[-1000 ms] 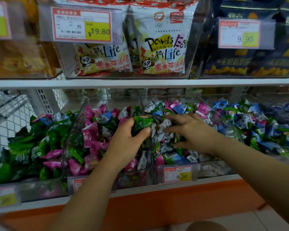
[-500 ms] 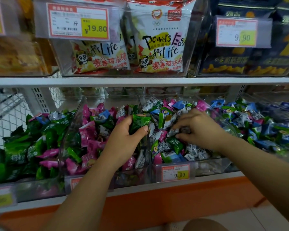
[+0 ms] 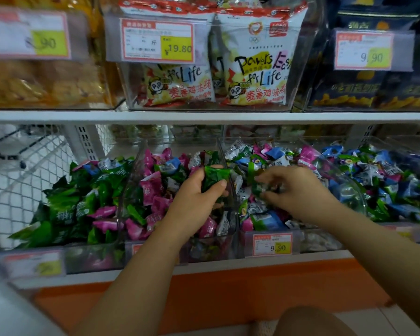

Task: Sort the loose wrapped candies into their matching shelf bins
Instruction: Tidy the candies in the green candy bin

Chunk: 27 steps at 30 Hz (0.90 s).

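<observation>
Several clear bins of wrapped candies line the lower shelf. The left bin holds mostly green candies with a few pink ones. The pink bin beside it has green and silver strays. My left hand hovers over the pink bin and grips a bunch of green candies. My right hand is over the mixed bin and pinches a green candy at its fingertips. A further bin of blue and green candies stands on the right.
The upper shelf hangs close above the bins, loaded with snack bags and price tags. A white wire mesh panel stands at the left. An orange base board runs under the lower shelf.
My right hand dug into the mixed bin, closed its fingers on a green candy and drew it toward the left. My left hand kept its bunch of green candies almost still.
</observation>
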Tool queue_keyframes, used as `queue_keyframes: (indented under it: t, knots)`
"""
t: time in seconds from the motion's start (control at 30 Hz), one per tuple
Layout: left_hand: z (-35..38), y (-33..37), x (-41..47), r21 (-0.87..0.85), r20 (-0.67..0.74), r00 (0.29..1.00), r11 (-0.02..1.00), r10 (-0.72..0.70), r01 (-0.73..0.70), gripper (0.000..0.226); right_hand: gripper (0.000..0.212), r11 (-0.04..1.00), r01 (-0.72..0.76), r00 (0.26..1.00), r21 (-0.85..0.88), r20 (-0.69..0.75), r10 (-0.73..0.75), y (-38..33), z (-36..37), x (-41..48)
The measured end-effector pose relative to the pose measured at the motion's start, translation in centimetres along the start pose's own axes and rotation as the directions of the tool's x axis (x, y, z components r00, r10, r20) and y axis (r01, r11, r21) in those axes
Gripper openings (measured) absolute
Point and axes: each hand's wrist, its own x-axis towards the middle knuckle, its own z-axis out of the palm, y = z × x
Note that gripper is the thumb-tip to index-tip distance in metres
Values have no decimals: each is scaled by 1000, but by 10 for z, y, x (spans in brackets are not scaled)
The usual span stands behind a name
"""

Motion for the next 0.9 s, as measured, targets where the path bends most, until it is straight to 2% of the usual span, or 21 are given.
queue_keyframes:
  t: [0.07, 0.1, 0.2, 0.3, 0.37, 0.43, 0.53, 0.63, 0.7, 0.77, 0.9]
  knots:
    - [-2, 7, -5, -171, 7, 997, 983, -73, 73, 35, 18, 938, -22, 997, 346, -64, 47, -27, -2, -3]
    - [-4, 11, -7, -253, 25, 994, 961, -105, 108, 37, 16, 889, -26, 996, 458, -64, 62, -40, 0, -4]
    - [-13, 13, -15, -394, 84, 991, 910, -102, 128, 47, 11, 793, -28, 993, 609, -74, 92, -72, 17, -3]
    - [-31, 9, -22, -314, -45, 998, 949, -45, 29, 51, 10, 736, 8, 996, 677, -69, 53, -95, 30, -1]
    - [-48, 9, -29, -251, -163, 986, 968, -34, -8, 47, 16, 761, 33, 999, 648, -12, -34, -108, 34, 1]
    - [-67, 8, -35, -168, -219, 976, 985, -1, -36, 43, 20, 797, 48, 996, 603, 36, -87, -116, 38, 5]
    - [-98, 6, -45, 9, -324, 945, 999, 39, -38, 41, 16, 867, 35, 997, 496, 42, -64, -117, 45, 11]
    - [-132, -1, -54, 225, -521, 845, 974, 122, -2, 58, 15, 961, 76, 997, 266, -36, -68, -106, 52, 14]
    - [-150, -9, -55, 339, -586, 794, 939, 161, 60, 63, 18, 977, 87, 996, 194, -33, -82, -98, 56, 15]
    - [-163, -18, -48, 426, -583, 797, 895, 159, 132, 68, 19, 982, 79, 997, 172, -1, -81, -92, 59, 14]
    - [-175, -21, -30, 599, -465, 877, 772, 120, 212, 70, 20, 984, 106, 994, 144, 25, -111, -87, 59, 14]
